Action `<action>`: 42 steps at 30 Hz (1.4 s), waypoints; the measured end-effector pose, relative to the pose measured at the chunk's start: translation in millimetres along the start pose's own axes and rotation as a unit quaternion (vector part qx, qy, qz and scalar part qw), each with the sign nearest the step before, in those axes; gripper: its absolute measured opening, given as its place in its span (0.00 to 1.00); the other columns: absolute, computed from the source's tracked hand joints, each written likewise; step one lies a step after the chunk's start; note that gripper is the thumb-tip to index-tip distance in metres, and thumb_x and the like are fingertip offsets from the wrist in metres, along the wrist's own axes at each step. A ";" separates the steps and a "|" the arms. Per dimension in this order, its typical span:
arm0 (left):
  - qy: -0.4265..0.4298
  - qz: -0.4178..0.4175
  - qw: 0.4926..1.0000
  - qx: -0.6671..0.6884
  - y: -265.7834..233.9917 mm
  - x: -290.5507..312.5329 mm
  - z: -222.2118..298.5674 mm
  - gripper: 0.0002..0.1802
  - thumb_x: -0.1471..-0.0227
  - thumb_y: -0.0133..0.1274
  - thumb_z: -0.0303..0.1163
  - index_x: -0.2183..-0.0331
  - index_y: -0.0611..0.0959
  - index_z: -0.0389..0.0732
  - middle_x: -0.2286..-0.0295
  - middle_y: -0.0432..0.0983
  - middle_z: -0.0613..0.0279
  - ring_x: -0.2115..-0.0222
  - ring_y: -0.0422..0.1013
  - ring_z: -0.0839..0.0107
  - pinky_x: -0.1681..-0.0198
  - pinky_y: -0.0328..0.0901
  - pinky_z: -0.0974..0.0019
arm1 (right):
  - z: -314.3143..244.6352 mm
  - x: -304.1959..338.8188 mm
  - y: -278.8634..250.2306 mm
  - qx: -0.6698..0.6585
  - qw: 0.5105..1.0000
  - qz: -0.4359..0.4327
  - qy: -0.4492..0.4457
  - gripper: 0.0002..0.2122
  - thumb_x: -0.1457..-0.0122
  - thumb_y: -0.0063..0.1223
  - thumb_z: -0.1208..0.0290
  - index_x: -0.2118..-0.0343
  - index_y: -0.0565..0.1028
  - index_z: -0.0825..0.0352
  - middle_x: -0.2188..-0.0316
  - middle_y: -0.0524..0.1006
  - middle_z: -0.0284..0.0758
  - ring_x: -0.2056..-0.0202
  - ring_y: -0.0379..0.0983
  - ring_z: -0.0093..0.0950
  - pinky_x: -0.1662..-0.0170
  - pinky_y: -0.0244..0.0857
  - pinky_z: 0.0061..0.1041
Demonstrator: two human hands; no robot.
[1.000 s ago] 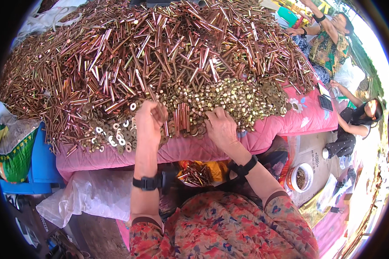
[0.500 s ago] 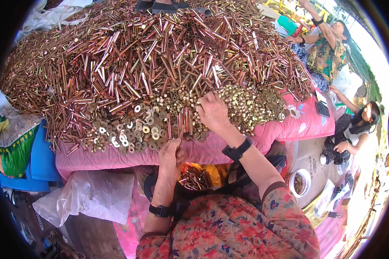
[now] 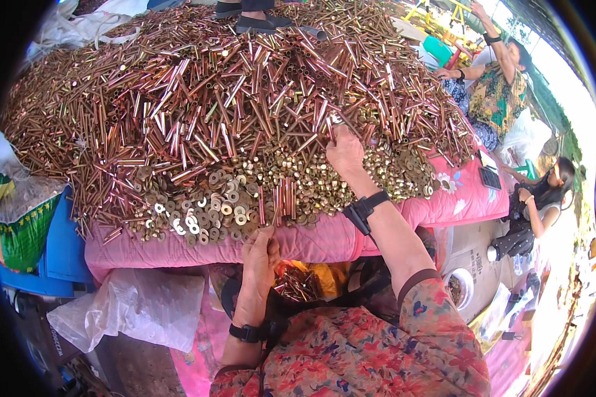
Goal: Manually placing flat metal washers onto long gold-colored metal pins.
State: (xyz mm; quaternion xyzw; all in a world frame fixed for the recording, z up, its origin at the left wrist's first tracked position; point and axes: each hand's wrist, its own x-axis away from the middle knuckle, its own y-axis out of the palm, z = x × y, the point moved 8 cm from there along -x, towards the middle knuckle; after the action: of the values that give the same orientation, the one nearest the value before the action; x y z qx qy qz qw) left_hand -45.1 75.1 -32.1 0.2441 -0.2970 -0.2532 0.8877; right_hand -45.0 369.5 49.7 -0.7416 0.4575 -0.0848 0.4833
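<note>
My left hand [image 3: 261, 249] is at the pink-covered front edge of the heap, its fingers pinched on a thin copper-coloured metal rod [image 3: 275, 220] that points up. Just beyond it, several metal tubes [image 3: 285, 196] stand close together in a row. My right hand [image 3: 346, 151] reaches farther in, its bent fingertips closed on a coppery tube [image 3: 330, 130] at the lower edge of the tube pile [image 3: 198, 86]. Small brassy nuts [image 3: 304, 171] lie below that hand. Flat round washers [image 3: 212, 205] are heaped to the left of the standing tubes.
A pink quilted cover [image 3: 331, 239] lies under the heap. Below it is a yellow bag [image 3: 334, 278] with metal pieces. At left are a blue bin [image 3: 59, 255] and a green sack [image 3: 26, 231]; at right, a phone [image 3: 490, 177], a white bucket [image 3: 467, 281] and two other people.
My right hand has moved from the nuts away from me and rightward, up to the tubes. My left hand has drawn back slightly, still pinching the rod. The person at lower right has shifted.
</note>
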 end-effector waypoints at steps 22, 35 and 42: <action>0.176 0.015 0.972 -0.156 -16.0 22.7 54.0 0.08 0.55 0.60 0.28 0.70 0.82 0.34 0.85 0.66 0.76 0.87 0.52 0.89 0.85 0.44 0.80 | -84.7 148.3 -42.7 -0.087 0.943 -0.098 -0.307 0.15 0.58 0.46 0.85 0.65 0.73 0.63 0.67 0.67 0.36 0.66 0.70 0.37 0.68 0.68 0.34; 0.073 0.044 0.994 -0.071 -37.9 21.6 21.5 0.05 0.53 0.57 0.31 0.75 0.79 0.40 0.88 0.62 0.75 0.91 0.50 0.88 0.88 0.42 0.80 | -46.5 154.4 -18.1 0.028 0.967 0.017 -0.253 0.06 0.54 0.55 0.71 0.71 0.74 0.62 0.71 0.69 0.33 0.67 0.68 0.34 0.64 0.64 0.33; 0.064 0.031 0.995 -0.077 -31.0 20.6 9.2 0.05 0.54 0.57 0.31 0.77 0.78 0.42 0.89 0.61 0.76 0.91 0.50 0.88 0.88 0.42 0.80 | -64.4 168.9 0.3 0.030 0.956 -0.032 -0.291 0.11 0.60 0.61 0.66 0.74 0.74 0.63 0.71 0.67 0.32 0.65 0.65 0.32 0.63 0.61 0.32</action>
State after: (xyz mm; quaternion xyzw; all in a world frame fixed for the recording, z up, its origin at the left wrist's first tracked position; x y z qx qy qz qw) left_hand -46.2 36.9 -35.5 0.1819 -0.2264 -0.2314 0.9285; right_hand 14.0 199.9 29.4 -0.7336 0.2698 0.1057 0.6147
